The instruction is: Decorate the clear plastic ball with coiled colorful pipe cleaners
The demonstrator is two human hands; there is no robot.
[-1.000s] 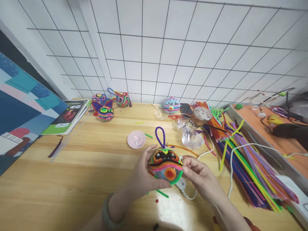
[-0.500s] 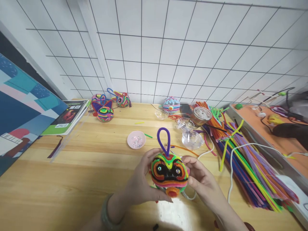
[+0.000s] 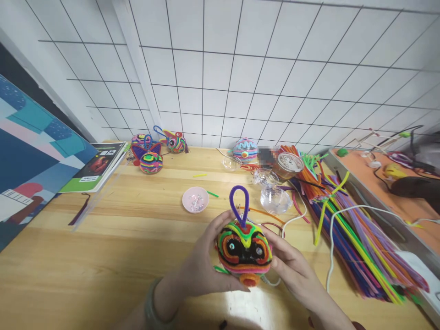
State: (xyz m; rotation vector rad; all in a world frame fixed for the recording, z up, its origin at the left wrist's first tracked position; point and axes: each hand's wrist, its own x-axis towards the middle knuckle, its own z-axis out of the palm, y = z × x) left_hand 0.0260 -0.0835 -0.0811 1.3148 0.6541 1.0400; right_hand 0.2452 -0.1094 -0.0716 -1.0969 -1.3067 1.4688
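Between my two hands is a round pipe-cleaner ornament (image 3: 244, 252), striped in green, orange, pink and black, with two shiny gem eyes and an orange knob at its bottom. A purple loop stands up from its top. My left hand (image 3: 202, 261) is wrapped round its left side, the thumb under it. On the other side, the fingers and thumb of my right hand (image 3: 288, 259) press against it; its fingertips are partly hidden behind the ornament. A green pipe-cleaner piece (image 3: 221, 270) shows beside my left hand.
A pink dish (image 3: 187, 201) of small gems lies ahead. Clear plastic half-shells (image 3: 275, 201), a round tin (image 3: 289, 166) and bundled pipe cleaners (image 3: 360, 243) are at right, crossed by a white cable (image 3: 332, 229). Finished ornaments (image 3: 151, 161) and books (image 3: 98, 167) stand at back left.
The ornament has shifted slightly right and down and tilted a little, both hands moving with it. The rest of the table is unchanged.
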